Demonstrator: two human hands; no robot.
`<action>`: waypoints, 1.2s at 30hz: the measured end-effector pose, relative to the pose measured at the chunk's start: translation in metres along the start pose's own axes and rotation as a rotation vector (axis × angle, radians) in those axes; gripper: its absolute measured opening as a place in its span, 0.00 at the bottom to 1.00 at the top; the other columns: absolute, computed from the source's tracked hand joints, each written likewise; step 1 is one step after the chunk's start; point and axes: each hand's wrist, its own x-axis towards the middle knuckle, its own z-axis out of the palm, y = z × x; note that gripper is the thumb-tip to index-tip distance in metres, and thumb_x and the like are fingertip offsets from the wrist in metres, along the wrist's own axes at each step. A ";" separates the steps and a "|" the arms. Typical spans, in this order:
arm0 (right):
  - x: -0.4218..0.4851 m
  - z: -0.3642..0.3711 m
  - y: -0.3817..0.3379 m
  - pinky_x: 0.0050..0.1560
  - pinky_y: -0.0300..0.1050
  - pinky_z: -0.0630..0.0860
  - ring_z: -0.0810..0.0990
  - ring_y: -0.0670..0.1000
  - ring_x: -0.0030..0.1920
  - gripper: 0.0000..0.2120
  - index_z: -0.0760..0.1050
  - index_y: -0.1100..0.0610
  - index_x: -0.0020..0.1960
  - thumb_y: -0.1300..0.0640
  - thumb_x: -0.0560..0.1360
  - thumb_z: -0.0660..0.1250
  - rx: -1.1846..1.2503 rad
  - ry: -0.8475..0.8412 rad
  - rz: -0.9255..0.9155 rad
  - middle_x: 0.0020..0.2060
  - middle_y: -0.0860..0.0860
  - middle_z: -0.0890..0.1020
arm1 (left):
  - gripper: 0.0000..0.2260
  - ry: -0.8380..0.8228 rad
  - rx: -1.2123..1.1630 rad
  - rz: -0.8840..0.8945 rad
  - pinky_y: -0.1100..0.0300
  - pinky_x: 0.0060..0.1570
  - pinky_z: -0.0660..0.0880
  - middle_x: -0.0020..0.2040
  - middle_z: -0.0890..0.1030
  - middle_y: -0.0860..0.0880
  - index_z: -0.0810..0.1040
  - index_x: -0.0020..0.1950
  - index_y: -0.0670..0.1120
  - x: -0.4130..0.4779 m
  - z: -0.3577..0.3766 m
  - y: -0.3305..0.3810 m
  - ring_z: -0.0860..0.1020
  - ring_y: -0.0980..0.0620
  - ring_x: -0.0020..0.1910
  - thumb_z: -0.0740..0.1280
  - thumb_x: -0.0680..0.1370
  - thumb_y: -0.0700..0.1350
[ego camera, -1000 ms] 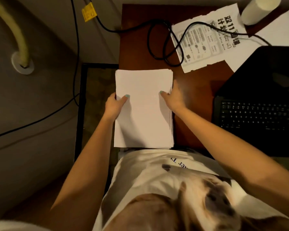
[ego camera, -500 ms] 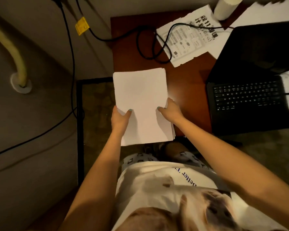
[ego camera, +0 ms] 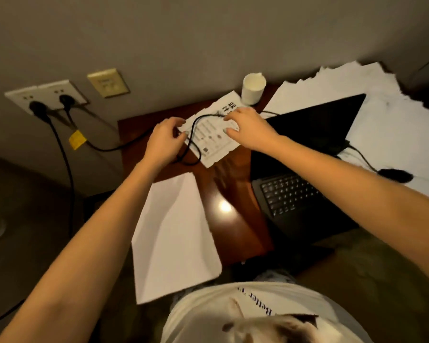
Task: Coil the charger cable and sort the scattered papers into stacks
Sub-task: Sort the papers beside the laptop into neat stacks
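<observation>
Left hand [ego camera: 167, 141] grips the thin black charger cable [ego camera: 200, 117] near the brown wooden desk's [ego camera: 235, 231] far-left corner; right hand [ego camera: 252, 129] seemingly pinches it too, the arc running sideways between them over a printed paper sheet [ego camera: 216, 144].

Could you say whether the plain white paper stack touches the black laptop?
Apart: the head view shows bare brown desk between the paper stack and the laptop.

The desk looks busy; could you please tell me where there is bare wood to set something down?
The best free patch is the strip of desk between the paper stack and the laptop. A smaller bare corner lies by the left hand, toward the wall. The far side is crowded: printed sheet, cable, cup, right hand.
</observation>
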 end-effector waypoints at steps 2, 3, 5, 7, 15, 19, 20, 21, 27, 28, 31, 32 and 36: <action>0.028 -0.031 0.025 0.62 0.51 0.68 0.69 0.60 0.65 0.19 0.73 0.57 0.66 0.52 0.78 0.62 -0.023 0.025 -0.011 0.62 0.59 0.74 | 0.16 -0.015 0.016 0.025 0.53 0.61 0.70 0.62 0.78 0.43 0.76 0.65 0.43 0.039 0.005 0.019 0.75 0.46 0.63 0.66 0.78 0.44; 0.042 -0.043 0.038 0.62 0.52 0.69 0.69 0.60 0.64 0.19 0.74 0.57 0.66 0.52 0.77 0.63 -0.032 0.015 -0.002 0.61 0.59 0.74 | 0.16 -0.018 0.014 0.010 0.53 0.60 0.71 0.62 0.78 0.43 0.76 0.65 0.42 0.057 0.010 0.025 0.75 0.45 0.63 0.66 0.78 0.45; 0.067 -0.061 0.066 0.62 0.52 0.70 0.69 0.61 0.65 0.19 0.74 0.57 0.65 0.52 0.76 0.65 -0.065 -0.024 0.018 0.62 0.59 0.74 | 0.16 -0.043 0.013 -0.047 0.52 0.60 0.72 0.63 0.78 0.43 0.75 0.65 0.42 0.090 0.024 0.031 0.75 0.45 0.62 0.66 0.78 0.46; 0.089 -0.072 0.098 0.59 0.50 0.71 0.72 0.62 0.63 0.18 0.76 0.58 0.63 0.53 0.75 0.65 -0.086 -0.087 0.037 0.61 0.59 0.76 | 0.17 -0.099 0.039 -0.101 0.51 0.60 0.71 0.63 0.78 0.43 0.75 0.66 0.42 0.120 0.043 0.031 0.75 0.44 0.63 0.67 0.79 0.47; 0.156 -0.080 0.223 0.61 0.50 0.73 0.76 0.56 0.60 0.19 0.76 0.57 0.64 0.53 0.75 0.69 -0.086 -0.394 0.057 0.61 0.54 0.79 | 0.18 -0.186 0.082 -0.304 0.51 0.60 0.71 0.63 0.78 0.41 0.74 0.66 0.41 0.207 0.117 0.010 0.74 0.42 0.63 0.66 0.79 0.48; 0.189 -0.062 0.265 0.61 0.46 0.71 0.76 0.54 0.61 0.20 0.75 0.57 0.65 0.53 0.75 0.70 -0.051 -0.455 0.037 0.62 0.53 0.78 | 0.19 -0.223 0.085 -0.364 0.50 0.61 0.71 0.64 0.76 0.40 0.73 0.67 0.41 0.236 0.149 0.001 0.73 0.41 0.63 0.66 0.79 0.48; 0.196 -0.055 0.273 0.59 0.44 0.70 0.76 0.54 0.61 0.19 0.76 0.57 0.64 0.54 0.74 0.70 -0.040 -0.479 0.023 0.61 0.53 0.78 | 0.20 -0.225 0.095 -0.386 0.49 0.61 0.71 0.65 0.75 0.40 0.73 0.67 0.40 0.243 0.156 -0.002 0.73 0.40 0.64 0.67 0.78 0.48; 0.203 -0.046 0.280 0.57 0.42 0.70 0.76 0.54 0.60 0.18 0.77 0.56 0.63 0.55 0.74 0.71 -0.036 -0.503 0.007 0.60 0.53 0.79 | 0.21 -0.226 0.112 -0.408 0.48 0.62 0.71 0.66 0.74 0.39 0.72 0.68 0.41 0.249 0.162 -0.005 0.72 0.39 0.65 0.68 0.78 0.49; 0.232 0.007 0.319 0.60 0.52 0.71 0.70 0.57 0.60 0.21 0.75 0.53 0.66 0.50 0.74 0.71 -0.142 -0.545 -0.175 0.60 0.54 0.74 | 0.29 -0.213 0.269 -0.473 0.43 0.62 0.67 0.64 0.72 0.43 0.69 0.65 0.44 0.268 0.188 -0.014 0.69 0.41 0.64 0.72 0.72 0.59; 0.235 0.010 0.325 0.58 0.51 0.71 0.70 0.57 0.59 0.22 0.74 0.52 0.66 0.49 0.74 0.70 -0.168 -0.524 -0.197 0.60 0.55 0.73 | 0.27 -0.206 0.274 -0.479 0.43 0.61 0.67 0.62 0.74 0.44 0.70 0.63 0.45 0.271 0.192 -0.015 0.70 0.42 0.63 0.72 0.72 0.59; 0.238 0.019 0.340 0.56 0.49 0.66 0.70 0.56 0.56 0.20 0.72 0.50 0.63 0.47 0.74 0.70 -0.217 -0.484 -0.246 0.54 0.53 0.77 | 0.21 -0.238 0.319 -0.477 0.44 0.61 0.66 0.58 0.75 0.44 0.75 0.58 0.45 0.276 0.198 -0.010 0.72 0.43 0.60 0.72 0.73 0.57; 0.237 0.022 0.344 0.56 0.49 0.65 0.70 0.55 0.56 0.18 0.71 0.50 0.61 0.47 0.74 0.69 -0.227 -0.475 -0.260 0.52 0.53 0.78 | 0.18 -0.243 0.328 -0.460 0.44 0.60 0.66 0.56 0.75 0.43 0.77 0.55 0.45 0.276 0.198 -0.008 0.73 0.43 0.58 0.71 0.73 0.57; 0.237 0.022 0.352 0.59 0.50 0.63 0.66 0.56 0.59 0.16 0.73 0.53 0.56 0.47 0.72 0.71 -0.247 -0.403 -0.258 0.54 0.54 0.70 | 0.09 -0.235 0.041 -0.448 0.48 0.50 0.76 0.47 0.81 0.46 0.77 0.47 0.44 0.269 0.189 -0.006 0.80 0.46 0.46 0.71 0.75 0.49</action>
